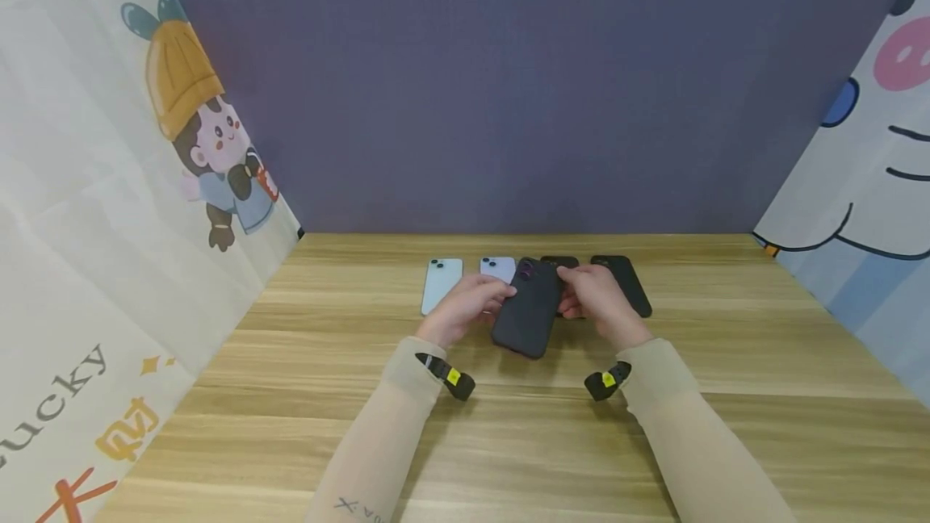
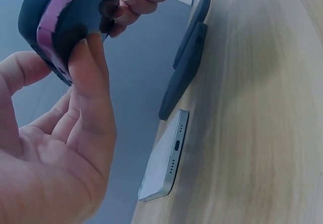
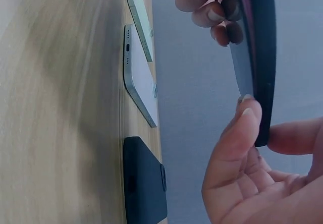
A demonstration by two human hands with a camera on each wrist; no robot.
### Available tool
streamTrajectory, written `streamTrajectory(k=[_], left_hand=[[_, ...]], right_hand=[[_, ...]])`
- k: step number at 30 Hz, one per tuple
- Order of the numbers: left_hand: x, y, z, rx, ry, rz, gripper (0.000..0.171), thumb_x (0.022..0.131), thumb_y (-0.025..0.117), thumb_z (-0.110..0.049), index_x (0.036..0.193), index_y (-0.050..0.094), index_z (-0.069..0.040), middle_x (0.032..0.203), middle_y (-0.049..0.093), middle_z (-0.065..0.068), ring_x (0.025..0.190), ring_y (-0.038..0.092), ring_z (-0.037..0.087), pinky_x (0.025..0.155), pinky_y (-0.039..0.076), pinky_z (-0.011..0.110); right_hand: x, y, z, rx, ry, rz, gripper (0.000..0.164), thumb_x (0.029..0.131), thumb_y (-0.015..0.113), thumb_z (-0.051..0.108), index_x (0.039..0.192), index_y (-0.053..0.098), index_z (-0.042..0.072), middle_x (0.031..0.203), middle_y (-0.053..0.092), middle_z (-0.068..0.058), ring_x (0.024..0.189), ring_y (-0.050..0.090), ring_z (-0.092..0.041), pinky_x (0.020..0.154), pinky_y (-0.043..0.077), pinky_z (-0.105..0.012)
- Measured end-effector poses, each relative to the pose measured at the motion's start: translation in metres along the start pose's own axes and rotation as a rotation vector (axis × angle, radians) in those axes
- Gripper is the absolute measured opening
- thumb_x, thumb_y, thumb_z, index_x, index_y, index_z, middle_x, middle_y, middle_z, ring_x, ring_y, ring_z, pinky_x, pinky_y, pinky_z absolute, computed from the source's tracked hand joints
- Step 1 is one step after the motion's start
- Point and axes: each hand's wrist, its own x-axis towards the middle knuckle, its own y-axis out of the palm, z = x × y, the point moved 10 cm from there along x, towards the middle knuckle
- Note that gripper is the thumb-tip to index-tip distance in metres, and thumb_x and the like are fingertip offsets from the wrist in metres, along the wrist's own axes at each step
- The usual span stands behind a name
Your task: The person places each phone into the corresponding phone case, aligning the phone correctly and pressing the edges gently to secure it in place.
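Head view: I see left hand (image 1: 468, 309) and right hand (image 1: 597, 301) clamped on edges of matte black case (image 1: 527, 313), rounded slab tilted between them over wood-grain table (image 1: 538, 458). Glossy pale mint phone (image 1: 441, 282) lies flat just beyond left hand; dark slab (image 1: 629, 287) beyond right hand.

Left wrist view: left hand pinches near end; smooth purple phone frame (image 2: 49, 19) shows along case rim; glassy screen (image 2: 88, 9) mirrors fingers.

Right wrist view: I see right hand pinching thin edge between thumb and fingers.
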Motion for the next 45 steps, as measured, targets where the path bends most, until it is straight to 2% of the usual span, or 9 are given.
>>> streamTrajectory(k=[11,18,23,26,28,30,33,36,45], left_hand=[[-0.002,0.004,-0.002,0.041,-0.019,0.027,0.019,0.093,0.066,-0.016,0.099,0.072,0.001,0.090,0.071,0.008,0.079,0.069,0.019,0.076,0.055,0.037],[-0.005,0.012,-0.005,0.091,-0.008,0.093,0.019,0.096,0.064,-0.018,0.095,0.073,-0.001,0.093,0.072,0.009,0.082,0.071,0.021,0.074,0.056,0.036],[-0.005,0.016,-0.005,0.117,-0.005,0.119,0.020,0.096,0.062,-0.016,0.095,0.073,0.000,0.092,0.073,0.011,0.083,0.071,0.021,0.077,0.057,0.038],[-0.006,0.018,-0.005,0.135,-0.010,0.135,0.019,0.095,0.062,-0.016,0.098,0.074,0.000,0.091,0.074,0.010,0.083,0.072,0.020,0.078,0.058,0.038],[-0.007,0.021,-0.004,0.143,-0.009,0.154,0.020,0.095,0.062,-0.016,0.099,0.074,-0.001,0.091,0.075,0.010,0.083,0.071,0.020,0.078,0.058,0.038],[-0.008,0.023,-0.005,0.147,-0.006,0.174,0.020,0.095,0.063,-0.016,0.101,0.074,-0.001,0.091,0.074,0.009,0.082,0.071,0.019,0.078,0.058,0.038],[-0.009,0.026,-0.005,0.151,0.003,0.200,0.021,0.095,0.062,-0.017,0.101,0.074,0.000,0.091,0.074,0.008,0.083,0.071,0.019,0.078,0.058,0.039],[-0.010,0.027,-0.006,0.157,0.005,0.211,0.021,0.096,0.062,-0.017,0.102,0.074,0.000,0.092,0.074,0.008,0.084,0.071,0.019,0.078,0.058,0.039],[-0.009,0.025,-0.006,0.185,0.002,0.185,0.019,0.095,0.063,-0.017,0.101,0.074,-0.002,0.094,0.072,0.005,0.084,0.069,0.018,0.080,0.056,0.036]], right_hand=[[0.002,-0.002,-0.005,0.032,0.023,0.017,0.030,0.104,0.052,0.029,0.106,0.057,-0.001,0.073,0.057,-0.003,0.061,0.058,-0.015,0.061,0.055,-0.029],[0.004,-0.002,-0.004,0.015,0.004,0.012,0.046,0.103,0.057,0.038,0.119,0.060,-0.005,0.090,0.058,-0.007,0.070,0.061,-0.017,0.068,0.057,-0.032],[0.006,0.002,-0.005,0.019,0.006,0.040,0.056,0.103,0.056,0.040,0.135,0.054,-0.006,0.128,0.055,-0.018,0.100,0.062,-0.024,0.081,0.056,-0.036],[0.006,0.006,-0.006,0.021,0.012,0.064,0.063,0.102,0.057,0.042,0.142,0.048,-0.005,0.150,0.042,-0.020,0.128,0.051,-0.031,0.097,0.051,-0.045],[0.006,0.009,-0.007,0.024,0.017,0.078,0.064,0.102,0.058,0.044,0.142,0.047,-0.005,0.154,0.038,-0.020,0.136,0.044,-0.033,0.105,0.046,-0.049],[0.005,0.011,-0.007,0.029,0.021,0.084,0.061,0.101,0.058,0.044,0.137,0.051,-0.005,0.150,0.042,-0.020,0.133,0.047,-0.032,0.107,0.044,-0.048],[0.005,0.013,-0.006,0.041,0.019,0.096,0.052,0.102,0.058,0.042,0.123,0.057,-0.005,0.135,0.051,-0.018,0.115,0.057,-0.027,0.100,0.048,-0.042],[0.005,0.014,-0.005,0.034,0.015,0.105,0.047,0.102,0.057,0.042,0.117,0.060,-0.003,0.128,0.054,-0.015,0.106,0.058,-0.023,0.094,0.048,-0.037],[0.005,0.015,-0.008,-0.013,0.022,0.108,0.052,0.104,0.056,0.042,0.128,0.060,-0.004,0.139,0.049,-0.017,0.118,0.051,-0.028,0.098,0.045,-0.039]])
